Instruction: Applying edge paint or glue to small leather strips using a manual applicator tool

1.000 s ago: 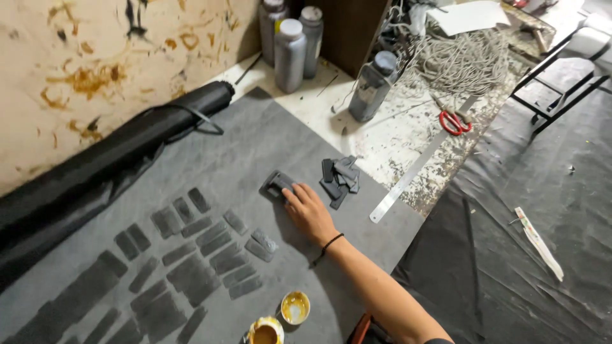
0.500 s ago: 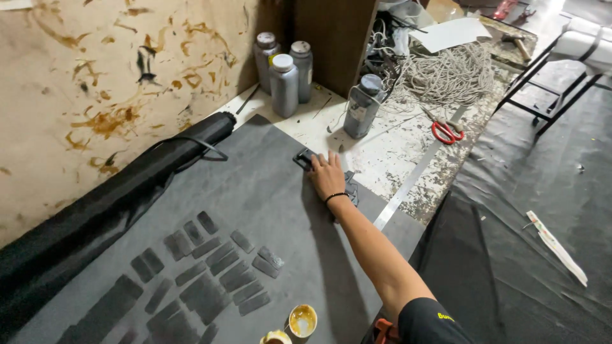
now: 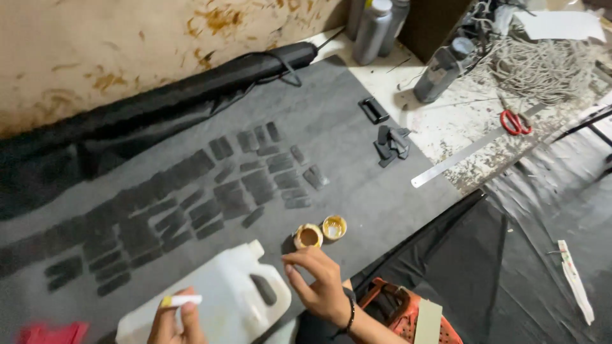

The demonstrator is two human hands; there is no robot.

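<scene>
My left hand (image 3: 169, 322) is at the bottom edge, pinching a small white stick with a yellow tip (image 3: 182, 300). It rests against a white plastic jug (image 3: 217, 299) that lies on the near part of a grey mat (image 3: 338, 127). My right hand (image 3: 319, 283) hovers just right of the jug's handle with thumb and fingers pinched together; nothing shows between them. Two small round open tins (image 3: 308, 236) (image 3: 334, 227) stand just beyond that hand. Many dark strips (image 3: 191, 197) lie in rows across the mat.
A black buckle-like piece (image 3: 373, 109) and a pile of black pieces (image 3: 391, 143) sit at the mat's far right. A metal ruler (image 3: 472, 150), red scissors (image 3: 515, 121), grey bottles (image 3: 440, 67), rope (image 3: 542, 60) and a black roll (image 3: 191, 89) surround it.
My right hand has pulled back from the black buckle-like piece at the far edge of the mat to beside the jug. The view has tilted down, bringing the jug and my left hand in.
</scene>
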